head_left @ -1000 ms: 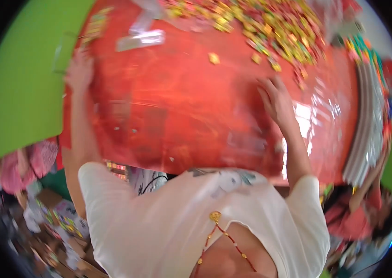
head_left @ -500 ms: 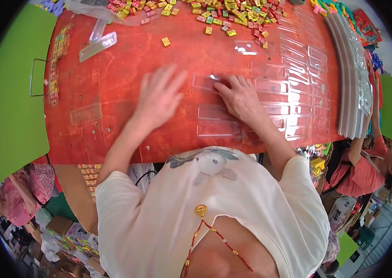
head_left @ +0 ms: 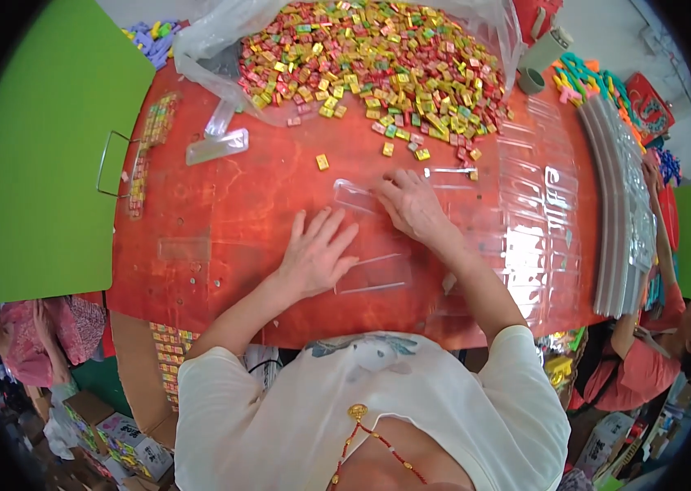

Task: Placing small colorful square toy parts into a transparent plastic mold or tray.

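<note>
The left hand [head_left: 315,258] is spread wide near the centre of the frame, palm down and fingers apart; whether its palm rests on the red tabletop [head_left: 255,204] is hard to tell. The right hand [head_left: 415,206], just right of centre, is half curled, its fingertips at the right end of a clear tray [head_left: 352,196]; whether they pinch it or only touch it cannot be told. That tray lies mid-frame, above the left hand's fingers, and a second clear container [head_left: 372,277] lies just beside the left thumb.

At the top of the frame, an open, crumpled plastic bag [head_left: 202,51] surrounds a heap of small wrapped blocks [head_left: 386,69], shiny in yellow, red and green, spilling onto the table. One yellow block [head_left: 322,162] lies apart, above the left hand. Right of centre, shallow rectangular trays [head_left: 535,217] lie in glossy rows; a tall nested stack [head_left: 614,213] curves along the right edge. In the upper left, a strip of blocks [head_left: 153,151] sits in neat rows. A cardboard carton [head_left: 134,360] at lower left holds more rows.
</note>
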`<state>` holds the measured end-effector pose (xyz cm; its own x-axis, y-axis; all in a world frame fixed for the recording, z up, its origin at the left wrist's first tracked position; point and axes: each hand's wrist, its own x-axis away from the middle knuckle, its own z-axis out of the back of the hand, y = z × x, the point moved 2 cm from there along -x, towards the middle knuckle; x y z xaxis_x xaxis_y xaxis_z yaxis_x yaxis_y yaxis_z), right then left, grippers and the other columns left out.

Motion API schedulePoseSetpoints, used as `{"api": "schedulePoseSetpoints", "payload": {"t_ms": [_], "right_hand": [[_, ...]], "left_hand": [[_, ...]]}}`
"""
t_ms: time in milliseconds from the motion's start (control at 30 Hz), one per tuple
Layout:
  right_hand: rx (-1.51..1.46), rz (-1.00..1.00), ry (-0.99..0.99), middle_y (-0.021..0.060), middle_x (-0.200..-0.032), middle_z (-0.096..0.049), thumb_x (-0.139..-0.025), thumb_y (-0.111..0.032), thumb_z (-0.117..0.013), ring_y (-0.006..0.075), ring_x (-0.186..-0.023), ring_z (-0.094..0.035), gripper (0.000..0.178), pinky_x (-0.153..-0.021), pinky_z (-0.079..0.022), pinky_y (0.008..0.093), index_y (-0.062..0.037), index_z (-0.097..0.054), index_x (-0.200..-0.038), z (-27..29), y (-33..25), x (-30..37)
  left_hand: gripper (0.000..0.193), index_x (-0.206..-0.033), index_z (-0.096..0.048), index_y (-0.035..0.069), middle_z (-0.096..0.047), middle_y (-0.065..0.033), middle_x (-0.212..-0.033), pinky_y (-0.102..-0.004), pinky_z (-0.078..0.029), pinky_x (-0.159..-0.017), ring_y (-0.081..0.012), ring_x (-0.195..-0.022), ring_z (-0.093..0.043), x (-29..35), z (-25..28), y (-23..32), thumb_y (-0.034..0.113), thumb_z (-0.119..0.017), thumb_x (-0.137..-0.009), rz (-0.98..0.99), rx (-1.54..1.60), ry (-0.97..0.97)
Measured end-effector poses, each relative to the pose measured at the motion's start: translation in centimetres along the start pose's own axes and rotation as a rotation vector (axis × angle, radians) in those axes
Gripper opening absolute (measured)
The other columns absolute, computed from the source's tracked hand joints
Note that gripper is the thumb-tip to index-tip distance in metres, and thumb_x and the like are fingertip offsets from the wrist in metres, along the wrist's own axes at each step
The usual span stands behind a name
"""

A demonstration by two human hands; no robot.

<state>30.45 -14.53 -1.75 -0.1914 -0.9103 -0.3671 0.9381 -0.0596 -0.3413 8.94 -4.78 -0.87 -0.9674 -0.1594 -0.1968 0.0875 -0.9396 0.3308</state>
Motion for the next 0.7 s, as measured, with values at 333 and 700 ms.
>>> {"api": "schedulePoseSetpoints", "payload": {"t_ms": [333, 700], "right_hand": [[0.407, -0.403, 0.267, 0.0162, -0.138, -0.049, -0.085, -0.038, -0.067, 0.0348, -0.129, -0.046, 0.057, -0.096, -0.042, 0.0556, -0.0090, -0.054, -0.132, -5.4, 10.0, -15.3], [-0.105, 0.040, -0.027, 0.0099, -0.130, -0.058, -0.083, -0.027, -0.070, 0.0286, -0.123, -0.053, 0.053, -0.097, -0.040, 0.0453, -0.0119, -0.058, -0.132, -2.9, 3.5, -6.9]], "left_hand": [[0.052, -0.134, -0.050, 0.007, -0.048, -0.0169, -0.136, -0.0553, -0.040, -0.103, -0.0386, -0.124, -0.047, -20.2, -0.4, -14.6, 0.022, -0.064, -0.086, 0.297, -0.049, 0.223], [0.043, -0.127, -0.059, 0.006, -0.058, -0.0157, -0.126, -0.0461, -0.047, -0.099, -0.0350, -0.120, -0.053, -10.9, -1.4, -11.1, 0.004, -0.059, -0.084, 0.036, 0.199, 0.260]]}}
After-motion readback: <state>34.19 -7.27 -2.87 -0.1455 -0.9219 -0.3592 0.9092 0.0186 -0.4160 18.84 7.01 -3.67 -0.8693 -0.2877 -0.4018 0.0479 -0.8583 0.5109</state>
